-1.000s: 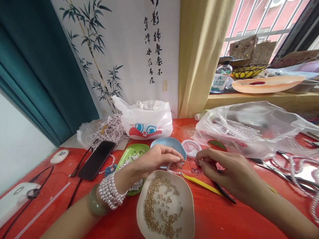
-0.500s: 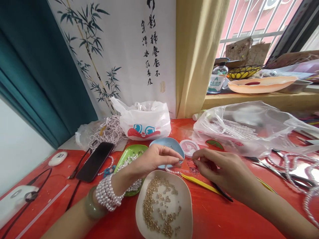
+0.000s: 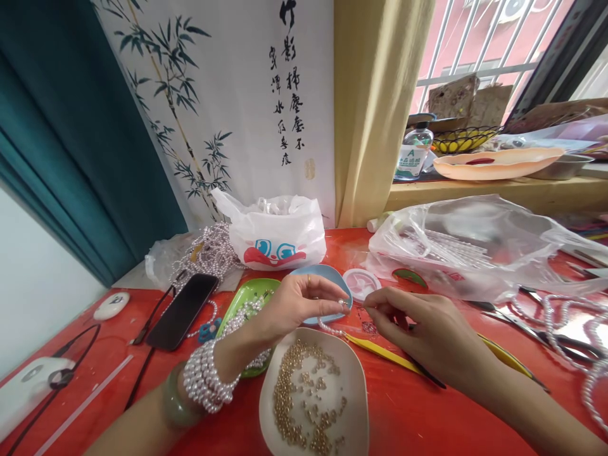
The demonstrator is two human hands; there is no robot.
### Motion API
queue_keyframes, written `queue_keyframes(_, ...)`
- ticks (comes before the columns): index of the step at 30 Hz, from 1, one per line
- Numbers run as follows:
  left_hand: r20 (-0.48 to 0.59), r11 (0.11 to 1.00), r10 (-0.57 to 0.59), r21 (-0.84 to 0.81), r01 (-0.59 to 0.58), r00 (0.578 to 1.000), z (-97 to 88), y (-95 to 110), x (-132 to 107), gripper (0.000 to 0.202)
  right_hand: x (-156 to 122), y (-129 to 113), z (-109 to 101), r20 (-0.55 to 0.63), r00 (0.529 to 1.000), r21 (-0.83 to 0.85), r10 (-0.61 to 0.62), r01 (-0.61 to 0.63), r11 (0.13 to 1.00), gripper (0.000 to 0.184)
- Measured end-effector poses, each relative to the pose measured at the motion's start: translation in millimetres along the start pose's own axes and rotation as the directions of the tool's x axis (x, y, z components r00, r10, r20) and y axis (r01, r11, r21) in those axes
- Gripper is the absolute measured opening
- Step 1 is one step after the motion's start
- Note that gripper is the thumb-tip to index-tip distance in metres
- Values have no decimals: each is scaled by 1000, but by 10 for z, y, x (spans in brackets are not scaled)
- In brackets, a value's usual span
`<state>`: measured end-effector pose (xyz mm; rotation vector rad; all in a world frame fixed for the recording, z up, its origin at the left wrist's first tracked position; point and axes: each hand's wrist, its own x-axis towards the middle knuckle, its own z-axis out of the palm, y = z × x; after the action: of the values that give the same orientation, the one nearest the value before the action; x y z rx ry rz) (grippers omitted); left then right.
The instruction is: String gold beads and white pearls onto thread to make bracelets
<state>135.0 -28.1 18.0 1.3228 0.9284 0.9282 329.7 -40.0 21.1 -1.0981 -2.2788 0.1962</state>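
My left hand (image 3: 297, 305) pinches the end of a short strand of pearls (image 3: 331, 328) that hangs down to the rim of a beige dish (image 3: 351, 375) of small gold beads. Several pearl bracelets (image 3: 206, 381) and a green bangle circle my left wrist. My right hand (image 3: 418, 329) is closed in a pinch just right of the left fingertips, holding something too fine to make out. Under it lie yellow tweezers (image 3: 380, 352).
A blue dish (image 3: 327, 277), a green tray (image 3: 247, 292) with pearls, a white lid (image 3: 361, 282), a black phone (image 3: 183, 310), a white printed bag (image 3: 275, 237) and a clear bag of pearl strands (image 3: 475, 244) crowd the red table (image 3: 418, 418). Scissors (image 3: 522, 322) lie right.
Both hands have drifted slightly left and up together. The pinching fingertips stay close to each other, and the pearl strand still hangs from the left hand.
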Motion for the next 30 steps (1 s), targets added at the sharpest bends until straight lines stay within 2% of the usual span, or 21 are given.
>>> queue_keyframes(4,-59,995,62,82,-57,996,10,-4,-8,19,3,-34,-14,-18,1000,-1,1,-1,1000,11)
queue_keyframes(10,-73,989,95,121,-85,993,54,-12,-46,17,15,-19,2,16,999,47,49,-50,998,13)
queue_keyframes(13,-100,982,150,130,-137,984,83,-10,-64,15,26,-26,12,44,997,97,69,-73,993,14)
queue_keyframes(18,-84,950,238,226,-214,968,102,-6,-81,8,36,-77,-6,69,995,165,78,-88,982,14)
queue_keyframes(21,-89,950,227,239,-200,970,100,-14,-82,8,38,-83,-3,53,996,169,70,-78,983,14)
queue_keyframes(25,-88,971,188,163,-172,978,89,-36,-77,13,31,-70,5,20,998,155,59,-61,986,13)
queue_keyframes(30,-61,971,194,153,-182,979,70,-60,-77,18,24,-71,-18,36,998,178,52,-57,982,13)
